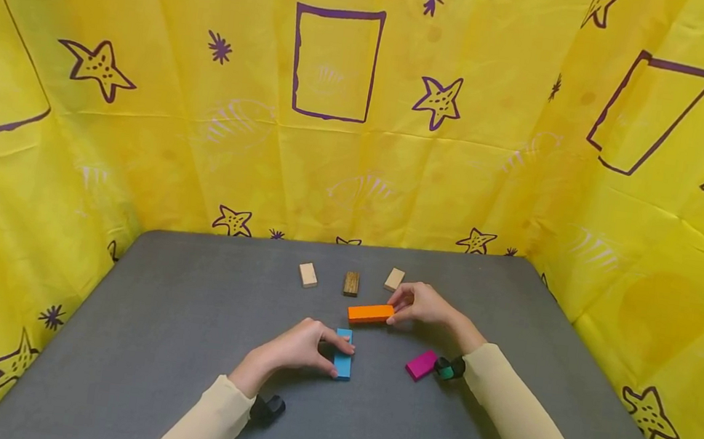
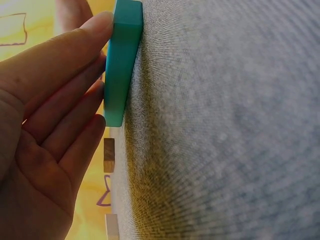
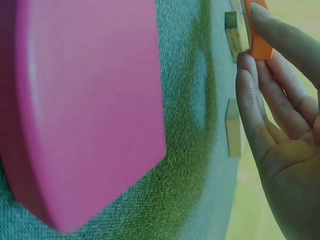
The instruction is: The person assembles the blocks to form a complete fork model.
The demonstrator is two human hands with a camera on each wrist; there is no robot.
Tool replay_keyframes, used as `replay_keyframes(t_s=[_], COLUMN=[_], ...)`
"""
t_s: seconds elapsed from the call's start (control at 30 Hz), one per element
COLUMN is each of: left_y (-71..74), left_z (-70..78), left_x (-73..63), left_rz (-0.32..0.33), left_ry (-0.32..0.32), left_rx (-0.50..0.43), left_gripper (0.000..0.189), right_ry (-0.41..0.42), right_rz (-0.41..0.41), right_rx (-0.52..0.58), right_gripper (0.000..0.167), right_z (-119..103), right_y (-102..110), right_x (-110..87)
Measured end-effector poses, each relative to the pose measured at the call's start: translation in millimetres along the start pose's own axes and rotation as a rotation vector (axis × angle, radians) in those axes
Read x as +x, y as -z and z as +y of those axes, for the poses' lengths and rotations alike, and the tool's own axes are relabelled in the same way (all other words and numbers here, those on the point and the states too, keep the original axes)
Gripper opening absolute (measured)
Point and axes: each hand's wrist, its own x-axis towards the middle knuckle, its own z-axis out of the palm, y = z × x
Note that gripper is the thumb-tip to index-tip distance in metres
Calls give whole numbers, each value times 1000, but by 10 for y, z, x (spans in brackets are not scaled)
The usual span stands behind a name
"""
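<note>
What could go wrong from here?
The wrist mount sits right by the magenta block in the head view; pulling that arm back might nudge it.
The right hand holds the orange block near one end, so the free end could swing.
The fingers are also close to the right-hand pale block and might bump it.

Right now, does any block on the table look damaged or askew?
No damage shows. The pink block near the right hand lies diagonally, unlike the nearly straight blue block in the left hand.
</note>
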Motion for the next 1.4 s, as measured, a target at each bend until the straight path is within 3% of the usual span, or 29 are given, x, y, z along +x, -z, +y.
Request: replay_keyframes(t_s=[0.97, 1.4], left_y=[3, -4], left_z=[3, -7], left_x=[-2, 0], left_rz=[-2, -3], left_ry=[6, 3], left_rx=[-17, -7], left_gripper=[43, 44], right_ry=[65, 50], right_rz=[25, 7], right_rx=[-29, -49], right_gripper=[33, 32], right_z=[-188, -224], right_y=[-168, -236], right_x=[117, 187])
